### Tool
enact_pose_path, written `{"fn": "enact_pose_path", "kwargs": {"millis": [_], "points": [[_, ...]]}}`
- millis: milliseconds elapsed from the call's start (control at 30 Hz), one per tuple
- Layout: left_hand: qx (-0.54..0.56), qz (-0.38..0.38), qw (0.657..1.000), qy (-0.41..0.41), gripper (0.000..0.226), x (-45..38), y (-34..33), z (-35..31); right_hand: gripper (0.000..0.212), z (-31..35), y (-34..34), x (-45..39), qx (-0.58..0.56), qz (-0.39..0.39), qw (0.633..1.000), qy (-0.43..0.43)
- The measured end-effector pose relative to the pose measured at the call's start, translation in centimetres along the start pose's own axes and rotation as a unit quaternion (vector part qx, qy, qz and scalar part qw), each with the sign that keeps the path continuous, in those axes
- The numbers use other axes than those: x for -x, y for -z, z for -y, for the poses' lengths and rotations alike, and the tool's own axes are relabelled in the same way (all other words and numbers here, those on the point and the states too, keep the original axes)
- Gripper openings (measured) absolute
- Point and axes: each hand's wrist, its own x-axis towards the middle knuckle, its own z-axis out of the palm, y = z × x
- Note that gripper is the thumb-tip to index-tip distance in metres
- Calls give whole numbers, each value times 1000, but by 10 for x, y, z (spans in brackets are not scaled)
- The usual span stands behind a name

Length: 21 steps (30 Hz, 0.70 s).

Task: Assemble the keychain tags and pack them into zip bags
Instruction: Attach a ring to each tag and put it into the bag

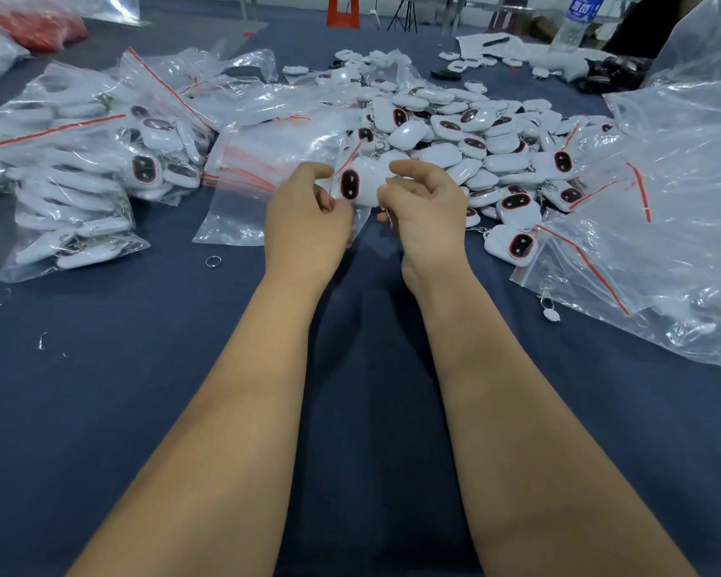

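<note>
A white keychain tag (361, 183) with a dark red-rimmed oval window is held between both hands above the blue table, inside a clear zip bag with a red seal line. My left hand (307, 214) pinches the bag's edge at the tag's left side. On the tag's right side, my right hand (425, 206) has its fingers curled round the tag and bag, a bit of metal chain hanging below them. A big loose heap of white tags (454, 127) lies just behind. A stack of empty zip bags (263, 160) lies to the left of my hands.
Filled zip bags (88, 168) pile up at the left. More clear bags (658, 226) spread at the right. A loose key ring (212, 261) and a small white piece (551, 314) lie on the blue table cloth (142, 389). A water bottle (575, 22) stands far back right.
</note>
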Motion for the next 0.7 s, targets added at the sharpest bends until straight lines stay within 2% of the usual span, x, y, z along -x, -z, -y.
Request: {"fn": "enact_pose_path", "kwargs": {"millis": [100, 200, 300, 400, 500, 600, 700], "points": [[26, -27, 999, -8, 31, 2, 1, -2, 29, -4, -2, 1, 84, -7, 996, 25], [25, -32, 999, -12, 27, 2, 1, -3, 30, -5, -3, 2, 94, 10, 995, 37], [29, -18, 999, -11, 14, 2, 0, -5, 26, -6, -6, 2, 43, 46, 998, 30], [58, -20, 998, 23, 16, 4, 1, -8, 26, -3, -7, 0, -31, 38, 999, 16], [85, -18, 994, 65, 14, 2, 3, -6, 28, -2, -6, 0, -82, 71, 994, 8], [81, -7, 994, 75, 15, 1, 3, -5, 29, -2, -7, 4, -16, 98, 994, 33], [103, -61, 990, 72, 17, 0, 4, -6, 29, 1, -5, 6, 42, 50, 996, 61]]}}
